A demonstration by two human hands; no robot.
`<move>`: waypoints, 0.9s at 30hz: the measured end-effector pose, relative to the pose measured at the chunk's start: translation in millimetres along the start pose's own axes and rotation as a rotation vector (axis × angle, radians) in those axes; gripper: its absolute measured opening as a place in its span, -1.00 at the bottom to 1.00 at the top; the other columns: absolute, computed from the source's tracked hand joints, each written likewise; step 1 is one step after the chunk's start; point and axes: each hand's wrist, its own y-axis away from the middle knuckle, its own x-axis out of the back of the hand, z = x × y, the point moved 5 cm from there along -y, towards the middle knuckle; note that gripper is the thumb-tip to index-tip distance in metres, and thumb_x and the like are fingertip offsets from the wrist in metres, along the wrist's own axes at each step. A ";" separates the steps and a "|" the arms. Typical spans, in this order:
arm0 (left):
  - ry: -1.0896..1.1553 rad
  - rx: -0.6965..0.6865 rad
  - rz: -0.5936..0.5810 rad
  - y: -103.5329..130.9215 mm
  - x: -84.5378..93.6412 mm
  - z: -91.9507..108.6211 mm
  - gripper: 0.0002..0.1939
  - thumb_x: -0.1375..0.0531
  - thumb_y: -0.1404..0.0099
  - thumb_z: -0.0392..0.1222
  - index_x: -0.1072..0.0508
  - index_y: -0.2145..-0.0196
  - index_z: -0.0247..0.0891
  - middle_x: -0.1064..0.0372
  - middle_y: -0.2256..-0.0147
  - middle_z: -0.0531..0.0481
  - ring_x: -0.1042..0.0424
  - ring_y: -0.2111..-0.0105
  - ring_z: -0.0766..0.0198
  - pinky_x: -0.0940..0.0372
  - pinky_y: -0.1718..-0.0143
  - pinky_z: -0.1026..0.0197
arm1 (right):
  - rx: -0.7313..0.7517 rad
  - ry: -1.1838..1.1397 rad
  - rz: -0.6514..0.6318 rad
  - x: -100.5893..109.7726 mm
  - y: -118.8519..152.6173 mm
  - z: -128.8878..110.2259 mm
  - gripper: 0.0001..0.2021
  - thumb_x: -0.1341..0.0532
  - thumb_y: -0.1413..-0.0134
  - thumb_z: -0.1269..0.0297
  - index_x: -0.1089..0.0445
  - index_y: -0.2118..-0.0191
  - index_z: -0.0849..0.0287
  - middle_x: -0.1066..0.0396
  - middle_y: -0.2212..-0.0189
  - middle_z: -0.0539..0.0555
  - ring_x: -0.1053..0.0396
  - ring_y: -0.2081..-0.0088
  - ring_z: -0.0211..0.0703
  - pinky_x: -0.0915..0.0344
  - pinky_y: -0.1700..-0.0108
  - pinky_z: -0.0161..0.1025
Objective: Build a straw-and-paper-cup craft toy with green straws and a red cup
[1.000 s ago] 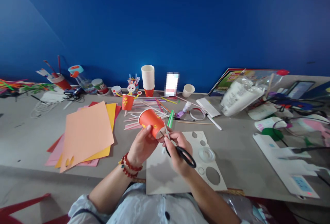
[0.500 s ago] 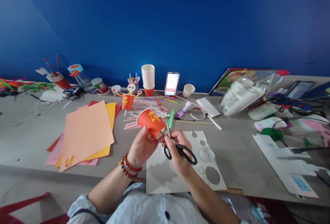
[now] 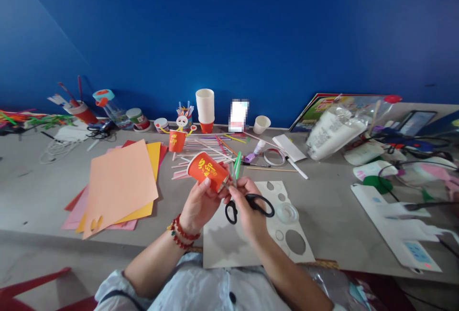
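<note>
My left hand [image 3: 198,206] is wrapped around a red paper cup [image 3: 207,171] with yellow lettering, tilted on its side, its mouth facing up and left. In my right hand [image 3: 251,210] is a pair of scissors [image 3: 261,204] with black handles. The blades are spread, and one points at the base of the cup; whether it pierces the base I cannot tell. Below both hands lies a white sheet [image 3: 229,251] with round holes cut in it. A roll of clear tape [image 3: 287,213] rests on that sheet.
Coloured paper [image 3: 124,182] is stacked at the left. Behind my hands are loose straws [image 3: 201,144], a rabbit-faced cup [image 3: 177,141], stacked white cups [image 3: 205,104] and a blurred bright screen [image 3: 239,115]. A power strip [image 3: 390,230] with cables lies at the right.
The red cup has turned in my left hand, so its lettering faces me more. The scissors have tilted slightly, with their handles a little further apart.
</note>
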 end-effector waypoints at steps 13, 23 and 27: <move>-0.007 0.131 0.289 0.9 23.1 -2.1 -0.69 -0.32 -0.23 -0.02 -0.53 0.29 -0.38 -0.53 0.33 -0.11 -0.50 0.30 0.22 -0.36 0.18 0.23 | 0.811 0.871 -0.491 -1.4 -1.7 -30.6 -0.71 -0.08 -0.24 0.48 -0.44 0.08 0.00 -0.57 0.27 0.02 -0.50 0.23 -0.10 -0.29 -0.18 0.11; 0.031 0.076 0.131 0.9 3.8 -3.5 -0.68 -0.25 -0.29 -0.02 -0.51 0.16 -0.34 -0.43 0.38 -0.05 -0.40 0.40 0.25 -0.32 0.32 0.20 | 0.281 0.365 -0.092 6.2 0.1 -6.4 -0.93 -0.19 -0.22 0.26 -0.37 0.31 0.05 -0.55 0.39 0.03 -0.49 0.37 -0.12 -0.39 0.27 -0.18; -0.002 0.077 0.053 3.8 5.0 -5.9 -0.60 -0.26 -0.26 0.00 -0.47 0.08 -0.35 -0.32 0.45 0.00 -0.27 0.49 0.29 -0.28 0.41 0.18 | -0.087 -0.167 -0.015 -3.2 3.9 10.9 -0.83 -0.22 -0.18 0.16 -0.27 0.37 0.08 -0.50 0.53 -0.04 -0.40 0.52 -0.19 -0.33 0.40 -0.26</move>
